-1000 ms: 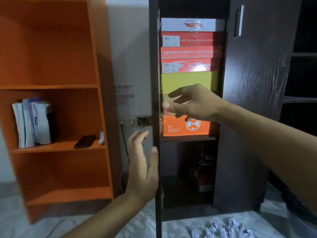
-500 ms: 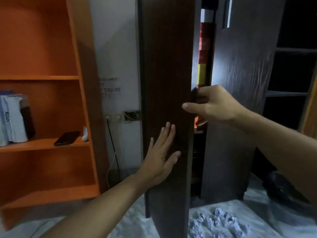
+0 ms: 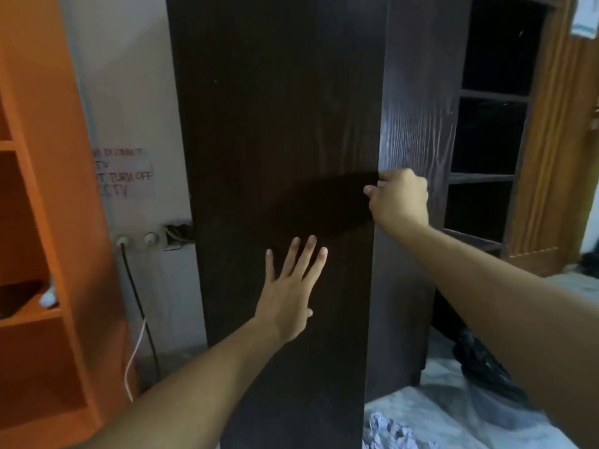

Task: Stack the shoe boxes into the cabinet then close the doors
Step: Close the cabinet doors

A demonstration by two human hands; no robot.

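The dark brown cabinet's left door [image 3: 278, 124] fills the middle of the view and hides the shoe boxes completely. My left hand [image 3: 290, 290] lies flat on the door's face with its fingers spread and straight. My right hand [image 3: 400, 199] is curled around the door's right edge, where it meets the right door [image 3: 418, 118]. No gap between the two doors shows.
An orange shelf unit [image 3: 35, 189] stands at the left, with a dark phone on one shelf. Wall sockets and hanging cables [image 3: 139, 306] sit between it and the cabinet. Dark open shelves [image 3: 486, 157] are at the right. Crumpled paper [image 3: 389, 432] lies on the floor.
The left door has swung from wide open to covering the boxes. My left hand pushed it flat while my right hand moved from the boxes to the door's edge.
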